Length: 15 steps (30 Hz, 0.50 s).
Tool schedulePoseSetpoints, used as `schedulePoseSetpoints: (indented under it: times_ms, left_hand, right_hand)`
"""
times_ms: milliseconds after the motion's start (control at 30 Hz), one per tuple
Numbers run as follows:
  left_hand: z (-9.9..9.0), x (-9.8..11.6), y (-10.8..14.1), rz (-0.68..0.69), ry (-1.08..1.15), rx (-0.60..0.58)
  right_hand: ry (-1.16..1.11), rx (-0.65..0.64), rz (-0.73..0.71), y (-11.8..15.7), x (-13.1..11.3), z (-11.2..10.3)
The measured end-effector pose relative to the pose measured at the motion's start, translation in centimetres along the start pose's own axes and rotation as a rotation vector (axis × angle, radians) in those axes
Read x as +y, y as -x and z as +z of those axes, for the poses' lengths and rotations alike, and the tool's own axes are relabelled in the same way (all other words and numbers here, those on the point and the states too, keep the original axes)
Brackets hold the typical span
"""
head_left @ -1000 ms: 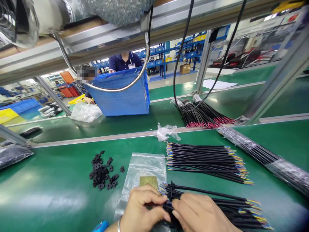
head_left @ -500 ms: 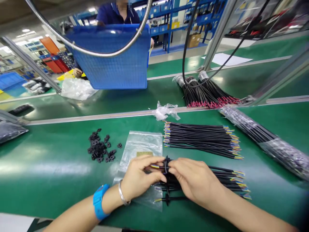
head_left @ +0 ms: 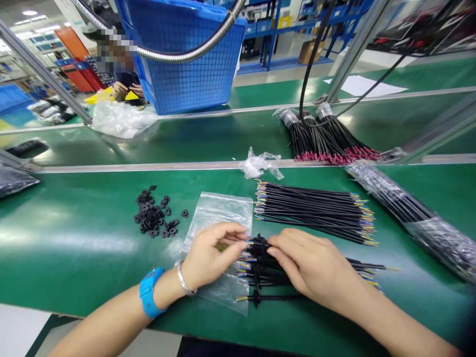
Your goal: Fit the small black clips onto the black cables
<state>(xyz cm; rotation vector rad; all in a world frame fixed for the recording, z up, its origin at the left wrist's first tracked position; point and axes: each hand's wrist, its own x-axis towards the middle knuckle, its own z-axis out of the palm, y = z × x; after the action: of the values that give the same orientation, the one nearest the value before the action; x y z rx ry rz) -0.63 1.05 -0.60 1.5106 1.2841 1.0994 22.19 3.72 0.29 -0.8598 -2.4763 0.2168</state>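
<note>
My left hand (head_left: pixel 215 253), with a blue band and a silver bangle on the wrist, pinches the coloured wire ends of a black cable. The fingers of my right hand (head_left: pixel 308 258) are closed on the same cable, just right of a black clip-like piece (head_left: pixel 260 240) on it. Under and beside my hands lie more black cables (head_left: pixel 275 276) with black pieces near their left ends. A single cable (head_left: pixel 277 298) with a black piece (head_left: pixel 256 298) lies nearest me. Behind my right hand is a row of cables (head_left: pixel 308 206) without such pieces.
Small black parts (head_left: pixel 152 215) are heaped at left, beside a clear plastic bag (head_left: pixel 223 208). Wrapped cables (head_left: pixel 412 213) lie at right, red-tipped bundles (head_left: pixel 327 139) behind the rail. A blue crate (head_left: pixel 186 64) and a person's hands (head_left: pixel 121 90) are across the bench.
My left fingers have moved slightly off the black piece to the cable's wire ends. The view has shifted, and the blue crate has tilted and moved, showing another person's hands at left.
</note>
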Motion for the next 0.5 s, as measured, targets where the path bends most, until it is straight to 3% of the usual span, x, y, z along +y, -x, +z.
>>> schedulePoseSetpoints:
  times_ms: [100, 233, 500]
  left_hand:
    - [-1.8, -0.4, -1.0, 0.028, -0.090, 0.080]
    - [-4.8, -1.3, -2.4, 0.092, -0.272, 0.155]
    - [-11.2, -3.1, -3.9, 0.059, -1.005, -0.001]
  right_hand:
    - [0.003, -0.125, 0.051, 0.3, 0.8, -0.8]
    - [0.006, -0.225, 0.063, 0.7, 1.2, -0.1]
    - [-0.032, -0.204, 0.078, 0.6, 2.8, 0.1]
